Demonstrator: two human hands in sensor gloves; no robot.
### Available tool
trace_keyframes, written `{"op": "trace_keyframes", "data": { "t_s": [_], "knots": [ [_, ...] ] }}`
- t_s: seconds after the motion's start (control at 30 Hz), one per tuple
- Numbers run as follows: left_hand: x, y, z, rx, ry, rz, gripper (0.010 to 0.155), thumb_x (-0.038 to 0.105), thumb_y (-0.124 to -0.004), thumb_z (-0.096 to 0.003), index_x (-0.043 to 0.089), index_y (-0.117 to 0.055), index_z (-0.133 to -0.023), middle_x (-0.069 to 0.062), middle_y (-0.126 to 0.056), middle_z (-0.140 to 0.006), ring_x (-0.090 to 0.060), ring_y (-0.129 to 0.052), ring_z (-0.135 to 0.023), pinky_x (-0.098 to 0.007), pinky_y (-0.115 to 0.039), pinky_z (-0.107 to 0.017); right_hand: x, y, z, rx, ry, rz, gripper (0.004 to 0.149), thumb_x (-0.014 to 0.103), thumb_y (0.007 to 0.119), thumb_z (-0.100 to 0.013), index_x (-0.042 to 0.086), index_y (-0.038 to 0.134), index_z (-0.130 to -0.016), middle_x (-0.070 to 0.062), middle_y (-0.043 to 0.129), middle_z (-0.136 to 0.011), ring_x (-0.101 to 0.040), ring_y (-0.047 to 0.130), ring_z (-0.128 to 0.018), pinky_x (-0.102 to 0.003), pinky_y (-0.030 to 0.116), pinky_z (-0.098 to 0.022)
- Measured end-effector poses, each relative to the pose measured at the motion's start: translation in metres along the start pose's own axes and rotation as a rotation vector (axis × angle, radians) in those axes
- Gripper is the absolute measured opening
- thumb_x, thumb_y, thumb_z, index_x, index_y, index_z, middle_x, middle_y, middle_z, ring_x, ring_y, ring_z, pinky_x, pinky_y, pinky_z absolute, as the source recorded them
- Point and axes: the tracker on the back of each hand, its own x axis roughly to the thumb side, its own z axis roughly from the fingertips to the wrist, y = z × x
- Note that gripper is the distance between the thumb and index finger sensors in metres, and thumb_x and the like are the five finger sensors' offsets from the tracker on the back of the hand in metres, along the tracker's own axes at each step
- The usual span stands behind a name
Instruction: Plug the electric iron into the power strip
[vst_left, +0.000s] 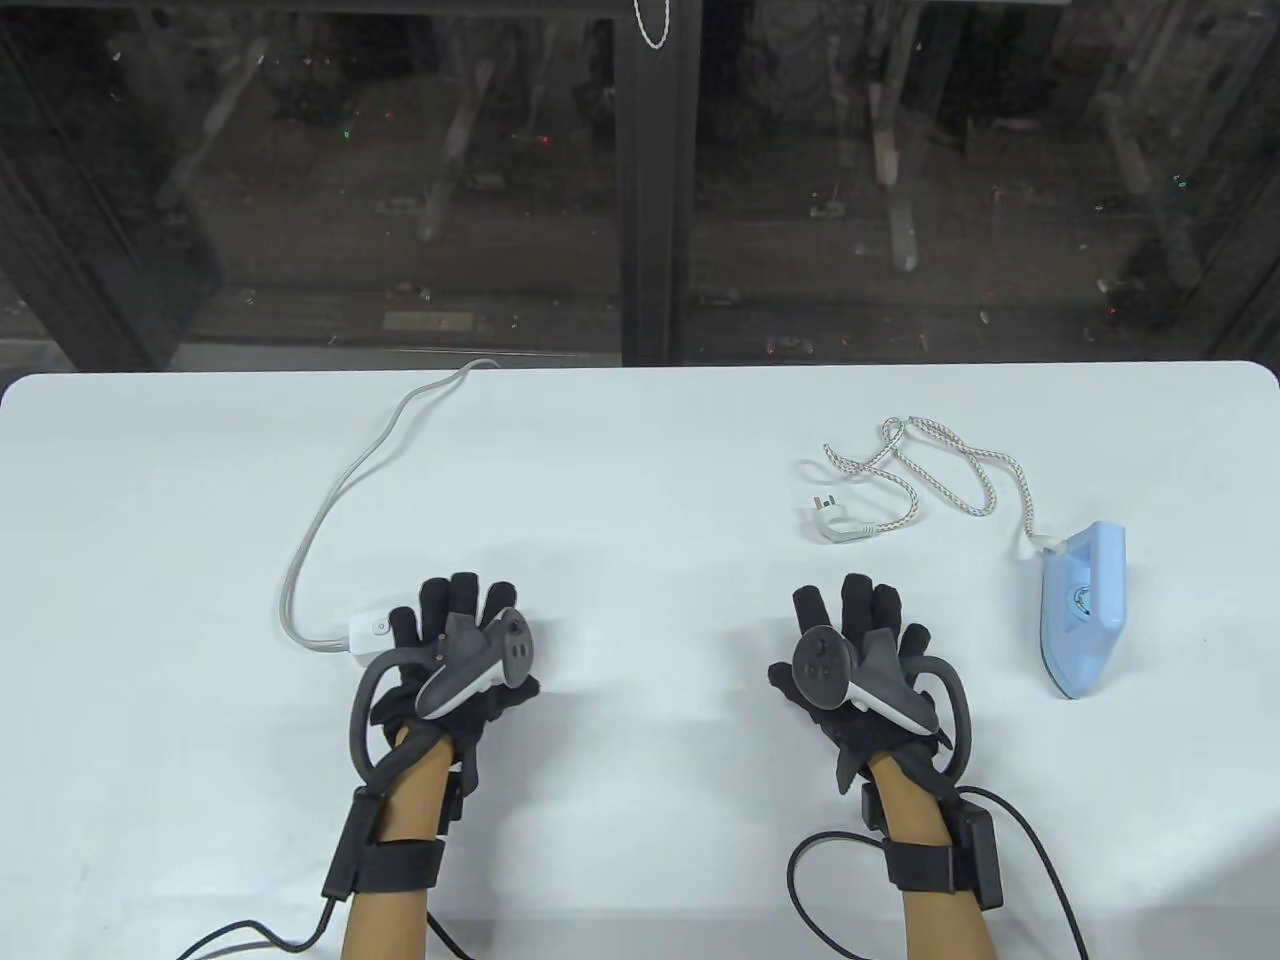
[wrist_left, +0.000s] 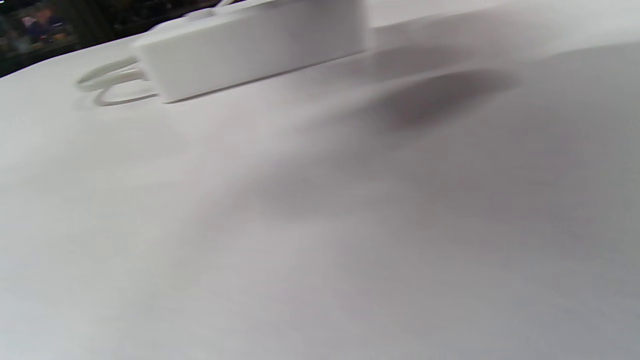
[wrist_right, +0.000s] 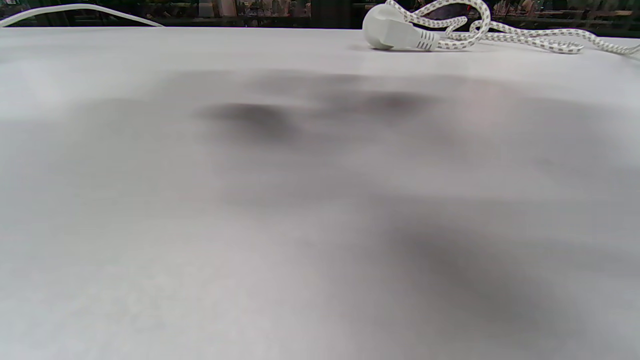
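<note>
The left hand (vst_left: 455, 655) lies flat over the power strip (vst_left: 372, 633), gripping nothing. The right hand (vst_left: 860, 665) is spread and empty, near the plug (vst_left: 833, 527). No writing is legible on the iron (vst_left: 1082, 620).

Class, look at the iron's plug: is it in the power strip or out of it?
Out. The plug lies loose on the table, far from the power strip, which sits partly under the left hand.

Overhead table (vst_left: 640, 470) view, wrist views low, skimming forward

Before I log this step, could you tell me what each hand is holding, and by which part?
Nothing is held: the right hand lies flat, the plug lies apart, and the left hand only covers the power strip.
</note>
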Motion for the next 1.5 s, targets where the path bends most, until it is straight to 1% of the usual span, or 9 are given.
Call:
{"op": "trace_keyframes", "data": {
  "t_s": [0.3,0.4,0.5,0.7,0.8,0.97,1.2,1.37,1.5],
  "knots": [
    [-0.073,-0.014,-0.029,-0.179,0.214,0.100,0.101,0.073,-0.053,-0.0349,0.037,0.020,-0.093,-0.003,0.022,-0.110,-0.033,0.014,-0.107,-0.056,-0.007,-0.084,-0.004,-0.001,0.001,-0.004,0.003,-0.027,0.080,0.058,0.046,-0.057,0.026,-0.007,-0.108,-0.031,-0.015,-0.112,-0.058,-0.004,-0.099,-0.078,0.022,-0.068],
    [-0.080,-0.025,-0.036,-0.244,0.238,0.111,0.099,0.074,-0.053,-0.0345,0.042,0.023,-0.089,-0.006,0.020,-0.111,-0.036,0.003,-0.112,-0.055,-0.014,-0.086,-0.003,-0.002,0.001,0.004,0.001,-0.028,0.080,0.058,0.046,-0.057,0.026,-0.006,-0.108,-0.030,-0.015,-0.112,-0.058,-0.003,-0.099,-0.078,0.023,-0.068],
    [-0.081,-0.034,-0.043,-0.271,0.250,0.113,0.097,0.073,-0.054,-0.0347,0.042,0.020,-0.091,-0.009,0.000,-0.120,-0.039,-0.015,-0.116,-0.055,-0.026,-0.088,-0.004,-0.002,0.002,0.011,0.000,-0.035,0.080,0.057,0.046,-0.057,0.026,-0.006,-0.108,-0.031,-0.015,-0.112,-0.058,-0.001,-0.100,-0.077,0.024,-0.068],
    [-0.081,-0.026,-0.045,-0.188,0.293,0.126,0.089,0.064,-0.061,-0.0384,0.039,-0.009,-0.106,-0.003,-0.032,-0.120,-0.033,-0.031,-0.116,-0.051,-0.034,-0.088,-0.004,-0.002,0.001,0.001,0.001,-0.039,0.080,0.057,0.047,-0.057,0.026,-0.005,-0.109,-0.031,-0.013,-0.112,-0.058,0.000,-0.100,-0.077,0.025,-0.069],
    [-0.079,-0.022,-0.045,-0.201,0.282,0.118,0.089,0.065,-0.065,-0.0352,0.041,-0.014,-0.103,-0.001,-0.033,-0.120,-0.031,-0.032,-0.116,-0.051,-0.033,-0.089,-0.004,-0.002,0.001,0.008,0.000,-0.040,0.079,0.056,0.047,-0.057,0.025,-0.005,-0.109,-0.031,-0.013,-0.113,-0.058,0.001,-0.100,-0.077,0.025,-0.069],
    [-0.057,-0.008,-0.036,-0.096,0.145,0.077,0.086,0.066,-0.068,-0.0344,0.040,-0.018,-0.100,0.003,-0.042,-0.120,-0.026,-0.039,-0.118,-0.049,-0.035,-0.089,-0.005,-0.003,0.001,0.001,0.000,-0.048,0.079,0.056,0.047,-0.057,0.025,-0.005,-0.109,-0.031,-0.012,-0.113,-0.058,0.002,-0.101,-0.077,0.026,-0.069],
    [-0.009,0.030,-0.012,0.156,-0.132,0.112,0.084,0.068,-0.065,-0.0354,0.035,-0.028,-0.103,0.004,-0.082,-0.094,-0.024,-0.091,-0.090,-0.043,-0.065,-0.082,-0.004,-0.002,0.001,-0.001,-0.005,-0.049,0.079,0.056,0.047,-0.057,0.025,-0.004,-0.109,-0.031,-0.011,-0.113,-0.058,0.003,-0.101,-0.076,0.027,-0.069],
    [0.031,0.048,0.007,0.272,-0.276,0.164,0.082,0.070,-0.063,-0.0345,0.037,-0.034,-0.104,0.002,-0.080,-0.097,-0.015,-0.102,-0.063,-0.039,-0.079,-0.071,-0.004,-0.002,0.002,0.003,-0.006,-0.048,0.079,0.056,0.047,-0.058,0.025,-0.004,-0.109,-0.032,-0.011,-0.113,-0.058,0.004,-0.101,-0.076,0.027,-0.070],
    [0.063,0.043,0.012,0.250,-0.338,0.209,0.081,0.069,-0.064,-0.0341,0.040,-0.034,-0.104,-0.001,-0.065,-0.110,-0.017,-0.094,-0.078,-0.043,-0.078,-0.071,-0.005,-0.001,0.002,0.011,-0.005,-0.044,0.078,0.055,0.047,-0.058,0.025,-0.004,-0.109,-0.031,-0.010,-0.113,-0.058,0.004,-0.101,-0.076,0.027,-0.070]
  ]
}}
